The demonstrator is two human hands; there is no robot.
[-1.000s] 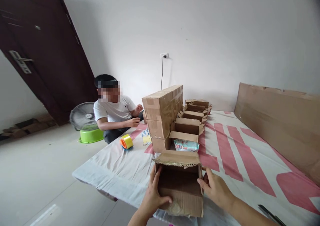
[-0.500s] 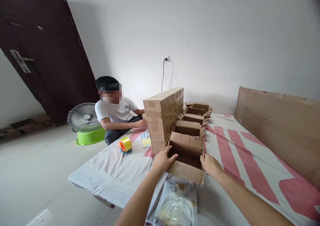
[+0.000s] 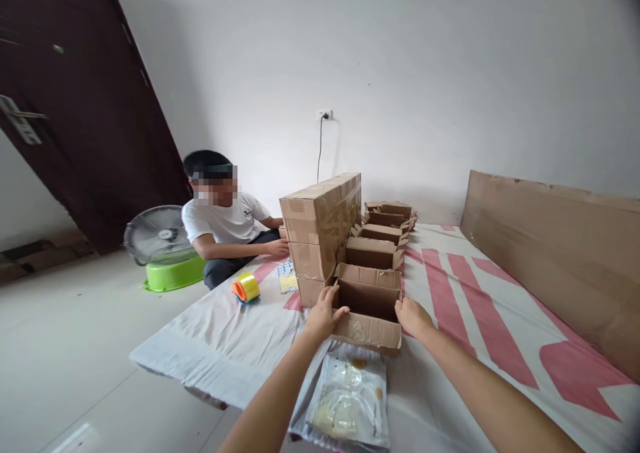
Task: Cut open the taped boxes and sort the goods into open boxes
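An open cardboard box [image 3: 367, 331] sits at the near end of a row, its near and far flaps folded outward. My left hand [image 3: 324, 314] grips its left side, with the thumb near the front edge. On the opposite side, my right hand [image 3: 413, 316] has curled fingers closed on the right edge. Close in front of the box lies a shiny printed plastic packet [image 3: 350, 399]. More open boxes [image 3: 370, 253] stand behind in the row. Stacked closed boxes [image 3: 307, 229] rise along the left of them.
A roll of yellow tape [image 3: 246, 287] lies on the cloth-covered surface [image 3: 200, 346], left of the stack. Beyond it a person [image 3: 227, 223] crouches, hands near the stack. A fan [image 3: 160, 234] and green basin [image 3: 175, 274] stand behind. A large cardboard sheet [image 3: 550, 246] leans at right.
The near box has turned slightly, so its front flap lies straighter across. Both hands stay at its sides, and my right-hand fingers look more tightly curled. The whole view has shifted a little.
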